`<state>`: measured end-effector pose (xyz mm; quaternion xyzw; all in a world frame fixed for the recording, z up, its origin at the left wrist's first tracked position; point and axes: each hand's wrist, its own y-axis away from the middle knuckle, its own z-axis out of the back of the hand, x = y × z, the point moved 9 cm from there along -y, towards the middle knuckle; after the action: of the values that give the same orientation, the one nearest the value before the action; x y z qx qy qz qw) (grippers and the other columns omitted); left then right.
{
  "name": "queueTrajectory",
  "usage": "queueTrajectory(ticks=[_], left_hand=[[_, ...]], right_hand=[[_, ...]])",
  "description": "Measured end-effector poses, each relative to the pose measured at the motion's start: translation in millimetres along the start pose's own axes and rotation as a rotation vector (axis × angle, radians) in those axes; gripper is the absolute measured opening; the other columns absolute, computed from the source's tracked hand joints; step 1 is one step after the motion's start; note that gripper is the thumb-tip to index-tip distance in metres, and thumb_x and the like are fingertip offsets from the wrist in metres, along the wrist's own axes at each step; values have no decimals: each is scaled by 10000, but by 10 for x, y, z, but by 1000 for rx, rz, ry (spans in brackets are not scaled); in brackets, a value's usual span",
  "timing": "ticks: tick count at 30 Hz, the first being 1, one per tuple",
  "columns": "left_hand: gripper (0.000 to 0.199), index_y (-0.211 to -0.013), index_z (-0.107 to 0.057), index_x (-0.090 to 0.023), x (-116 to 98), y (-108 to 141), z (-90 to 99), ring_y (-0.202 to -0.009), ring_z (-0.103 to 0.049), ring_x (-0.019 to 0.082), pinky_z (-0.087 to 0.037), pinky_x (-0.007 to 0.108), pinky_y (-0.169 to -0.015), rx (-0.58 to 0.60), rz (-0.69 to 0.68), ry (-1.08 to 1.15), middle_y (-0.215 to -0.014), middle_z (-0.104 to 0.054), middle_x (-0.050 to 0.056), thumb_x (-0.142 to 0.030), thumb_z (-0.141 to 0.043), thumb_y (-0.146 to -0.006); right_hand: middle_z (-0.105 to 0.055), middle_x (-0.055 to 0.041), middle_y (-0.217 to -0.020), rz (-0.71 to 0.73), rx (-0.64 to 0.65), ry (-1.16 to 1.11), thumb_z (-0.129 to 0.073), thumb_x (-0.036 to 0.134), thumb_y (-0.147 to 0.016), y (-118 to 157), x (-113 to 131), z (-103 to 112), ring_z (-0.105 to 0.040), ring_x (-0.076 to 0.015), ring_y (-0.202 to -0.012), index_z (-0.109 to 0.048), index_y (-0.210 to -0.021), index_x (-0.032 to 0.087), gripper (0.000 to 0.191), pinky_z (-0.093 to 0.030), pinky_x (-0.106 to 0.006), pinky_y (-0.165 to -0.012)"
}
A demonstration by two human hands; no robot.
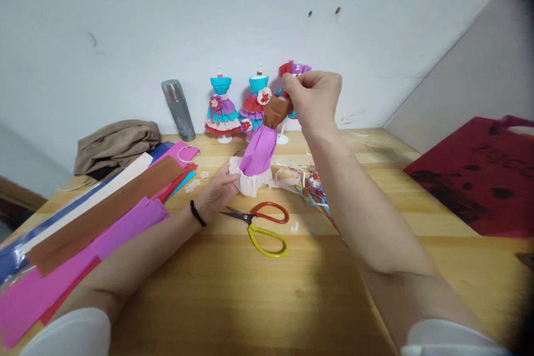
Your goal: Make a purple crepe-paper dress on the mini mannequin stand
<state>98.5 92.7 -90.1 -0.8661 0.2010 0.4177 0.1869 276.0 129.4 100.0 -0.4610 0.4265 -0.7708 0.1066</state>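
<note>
A small dress form in a crepe paper dress [261, 147] leans to the right above the table, with a brown top, a purple skirt and a pale pink ruffle at the hem. My left hand [221, 186] is closed around its lower end, fingers partly hidden behind the ruffle. At the top of the brown bodice, my right hand [317, 97] pinches thumb and fingers together; a bit of red shows there, but what lies between the fingertips is hidden. Scissors [249, 218] with one red and one yellow handle lie partly spread just below.
Three finished-looking paper dresses on stands, including a blue-topped one [221, 105], line the wall beside a grey flask [178, 110]. Crepe paper strips [112, 206] and a brown cloth [119, 144] lie left. Paper scraps [311, 184] and a red bag [471, 178] are right.
</note>
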Motion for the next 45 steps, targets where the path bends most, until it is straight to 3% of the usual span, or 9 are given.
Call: queueTrajectory(ticks=[3,10,15,21,26,34,45], left_hand=[[607,-1288,-587,-203,4,-12,69,-1278,-591,281,-421,428,-1094,-39,-45,-14,-1241,-709,103,-160,-780,-714],[618,-1250,-594,-198,28,-37,212,-1262,-598,294,-436,419,-1071,-127,-67,-17,-1253,-699,111,-182,-823,-676],[579,-1253,-595,-198,26,-36,205,-1219,-625,282,-464,406,-1026,-134,-39,-12,-1250,-698,107,-187,-791,-708],[455,-1216,-614,-195,-23,-15,118,-1237,-611,276,-447,417,-1060,-82,-47,31,-1261,-689,105,-244,-747,-784],[514,-1206,-604,-186,-25,-19,173,-1238,-609,291,-448,425,-1052,-132,-71,-10,-1218,-702,108,-213,-806,-734],[544,-1178,-610,-183,12,-44,271,-1220,-622,296,-460,416,-1031,-178,-68,-33,-1182,-715,112,-220,-835,-684],[507,-1180,-595,-201,85,-4,284,-1186,-631,244,-472,376,-1013,-171,23,-4,-1220,-695,104,-227,-803,-718]], right_hand=[[-553,-6,-545,-53,-82,6,-596,449,-915,19,-91,31,-633,-221,-682,-585,-569,219,416,-525,-388,-713],[-590,-26,-562,-28,-78,71,-592,479,-918,42,-103,-13,-668,-244,-710,-603,-589,215,422,-534,-406,-721],[-615,-21,-589,45,-68,92,-561,474,-942,58,-92,-34,-676,-252,-753,-652,-650,232,391,-541,-403,-722],[-561,-18,-541,-41,-99,117,-567,528,-926,45,-125,-3,-626,-205,-620,-579,-573,210,475,-499,-376,-620],[-609,-35,-617,-3,-44,135,-518,526,-961,6,-234,-78,-662,-250,-738,-648,-683,233,424,-508,-397,-660],[-575,-12,-562,60,-56,104,-531,535,-955,-22,-318,-134,-652,-236,-704,-657,-679,251,416,-514,-374,-622],[-527,14,-500,-25,-112,94,-582,521,-913,-53,-105,-80,-561,-153,-560,-578,-558,225,462,-497,-337,-613]])
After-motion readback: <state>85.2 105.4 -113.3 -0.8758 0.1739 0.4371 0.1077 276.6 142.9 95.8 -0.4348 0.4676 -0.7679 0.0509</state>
